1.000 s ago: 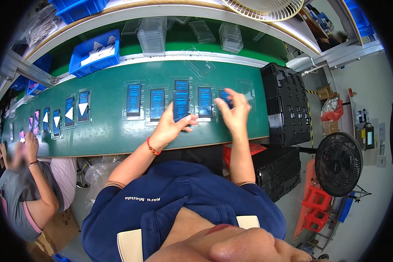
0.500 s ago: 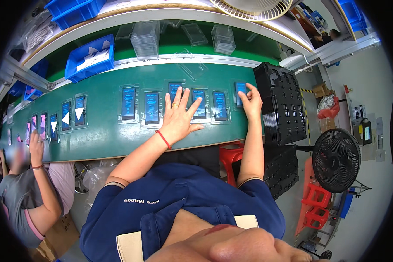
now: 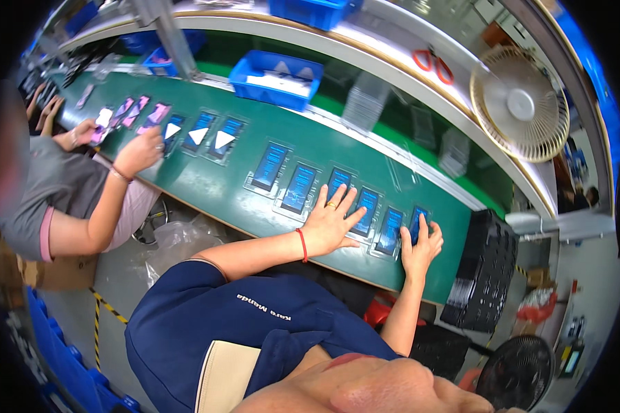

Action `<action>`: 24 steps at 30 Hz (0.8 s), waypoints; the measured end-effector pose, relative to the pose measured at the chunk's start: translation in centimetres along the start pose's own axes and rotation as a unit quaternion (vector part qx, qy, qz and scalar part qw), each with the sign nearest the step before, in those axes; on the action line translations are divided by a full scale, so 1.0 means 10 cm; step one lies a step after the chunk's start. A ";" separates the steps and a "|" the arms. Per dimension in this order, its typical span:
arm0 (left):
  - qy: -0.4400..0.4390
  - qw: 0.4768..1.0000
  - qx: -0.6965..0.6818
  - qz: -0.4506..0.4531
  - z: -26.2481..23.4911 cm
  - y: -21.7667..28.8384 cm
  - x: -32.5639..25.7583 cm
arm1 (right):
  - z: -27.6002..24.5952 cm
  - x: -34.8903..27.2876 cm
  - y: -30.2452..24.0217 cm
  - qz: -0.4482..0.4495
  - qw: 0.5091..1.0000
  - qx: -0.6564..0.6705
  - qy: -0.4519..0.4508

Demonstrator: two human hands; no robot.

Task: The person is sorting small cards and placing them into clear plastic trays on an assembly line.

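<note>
left hand (image 3: 329, 224) lies flat, fingers spread, on a blue panel (image 3: 364, 210) at the green worktop (image 3: 207, 186). right hand (image 3: 420, 242), at 3 o'clock of it, presses open-palmed on the end panel (image 3: 417, 221). judgement: even flat pressure, no sliding, neighbouring panels (image 3: 282, 179) untouched at 10 o'clock.

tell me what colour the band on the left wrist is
Red, a thin band on the left hand; head view.

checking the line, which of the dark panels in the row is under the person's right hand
The right hand rests on the last dark panel at the row's right end, nearest the black crates. The left hand covers panels further left.
</note>
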State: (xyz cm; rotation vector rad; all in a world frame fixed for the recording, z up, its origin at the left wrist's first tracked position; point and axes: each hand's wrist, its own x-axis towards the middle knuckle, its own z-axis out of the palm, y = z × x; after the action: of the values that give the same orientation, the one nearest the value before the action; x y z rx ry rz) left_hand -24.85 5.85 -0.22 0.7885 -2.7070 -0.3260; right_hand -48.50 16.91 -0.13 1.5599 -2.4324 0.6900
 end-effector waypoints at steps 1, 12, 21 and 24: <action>-0.003 1.000 -0.006 -0.004 -0.07 -0.03 -0.02 | 0.01 0.02 -0.06 0.008 1.000 -0.002 -0.008; 0.118 0.964 -0.008 -0.240 -1.31 -2.21 1.05 | -0.16 -0.19 -0.63 -0.118 0.989 0.012 -0.085; -0.111 0.946 0.058 -0.298 -1.08 -2.81 1.61 | -0.07 -0.19 -0.57 -0.130 0.989 0.016 -0.069; -0.035 0.950 0.041 -0.308 -1.00 -2.86 1.59 | -0.08 -0.17 -0.59 -0.127 0.990 0.019 -0.066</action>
State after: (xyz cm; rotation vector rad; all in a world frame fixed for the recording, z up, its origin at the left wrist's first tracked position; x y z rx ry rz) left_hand -20.34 -27.80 4.16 1.6716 -2.4773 -0.3792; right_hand -42.52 16.63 1.60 1.9420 -2.2604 0.6060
